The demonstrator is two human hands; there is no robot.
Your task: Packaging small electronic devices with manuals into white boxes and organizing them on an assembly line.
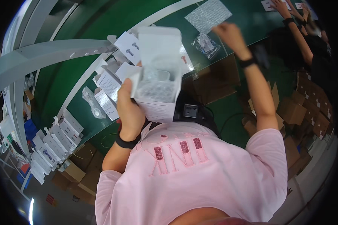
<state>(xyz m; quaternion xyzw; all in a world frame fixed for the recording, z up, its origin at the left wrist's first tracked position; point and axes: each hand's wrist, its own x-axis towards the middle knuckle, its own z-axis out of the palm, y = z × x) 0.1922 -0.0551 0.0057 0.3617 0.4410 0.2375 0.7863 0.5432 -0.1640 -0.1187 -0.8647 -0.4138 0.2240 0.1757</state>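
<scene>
My left hand [129,110] is wrapped round an open white carton [156,112], its lid flap standing up at the far side. Inside the carton lies something in bubble wrap [154,90], with a pale rounded piece beside it; what is wrapped cannot be made out. Farther right, my right hand [229,37] is over the green table, empty as far as I can see, its fingers bent and smeared by motion. Close to it are a bubble wrap sheet or pouch [208,15] and a clear plastic bag [206,45] with small items in it.
White printed cartons [127,48] crowd the table behind the held one. A bubble-wrapped item [93,103] lies at left, near a row of open cartons [56,144]. A grey metal frame [56,56] arches overhead. Brown boxes [296,108] and a co-worker's arm [300,41] are at right.
</scene>
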